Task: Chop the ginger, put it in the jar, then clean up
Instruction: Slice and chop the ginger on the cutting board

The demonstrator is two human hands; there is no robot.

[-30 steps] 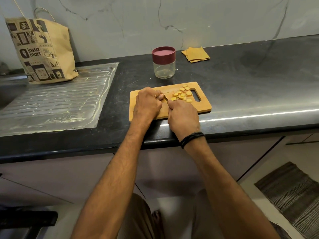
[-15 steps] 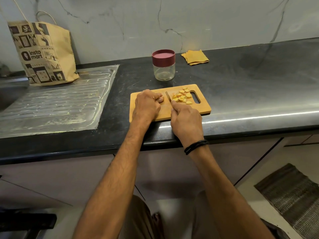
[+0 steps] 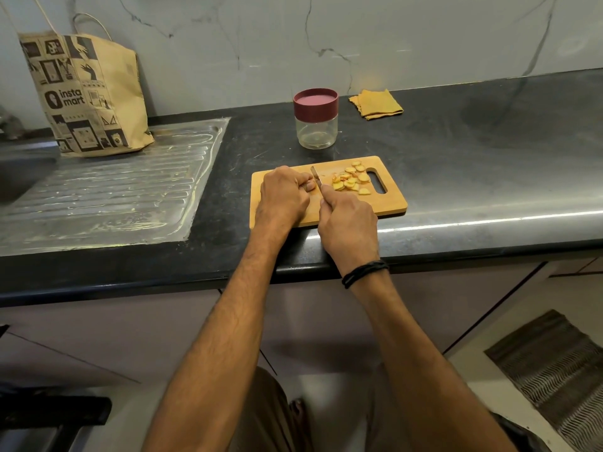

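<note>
Ginger (image 3: pixel 350 181) looks hard and slippery, so my left hand (image 3: pixel 282 197) pinches its stub low while my right hand (image 3: pixel 347 223) grips the knife (image 3: pixel 315 175).

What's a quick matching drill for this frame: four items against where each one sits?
Items
1. jar
2. cloth
3. paper bag
4. knife

Places
a. standing on the steel drainboard
b. held in the right hand, blade over the cutting board
c. on the counter just behind the cutting board
d. on the counter, to the right of the jar

Pairs: 1-c, 2-d, 3-a, 4-b
</note>
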